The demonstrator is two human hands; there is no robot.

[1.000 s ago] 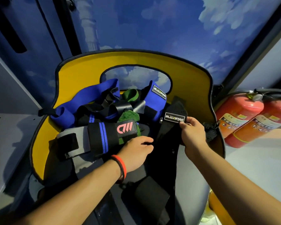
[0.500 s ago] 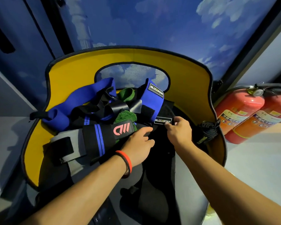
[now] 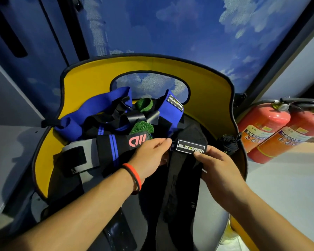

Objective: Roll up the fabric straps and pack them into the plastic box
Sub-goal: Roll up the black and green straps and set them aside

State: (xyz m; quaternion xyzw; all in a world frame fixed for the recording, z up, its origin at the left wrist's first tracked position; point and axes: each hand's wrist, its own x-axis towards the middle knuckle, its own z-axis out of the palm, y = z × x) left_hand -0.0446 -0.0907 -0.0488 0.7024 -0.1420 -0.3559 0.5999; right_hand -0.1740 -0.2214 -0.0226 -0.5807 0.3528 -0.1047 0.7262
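Strap: long black fabric strap (image 3: 181, 178), unrolled, lying flat inside the curved yellow panel with black trim (image 3: 91, 82).
Left hand (image 3: 149, 156): fingertips pinch the strap's far end at the label's left edge.
Right hand (image 3: 216, 165): thumb and curled fingers grip the same end at the label's right corner.
Writing: the sewn label (image 3: 190, 149) reads "BLIZZSTAR", as does the one on the royal-blue strap (image 3: 172, 113) below the panel's cut-out.
Clearance: tangled straps fill the panel's left half; two red fire extinguishers (image 3: 261, 127) lie beyond its right edge.
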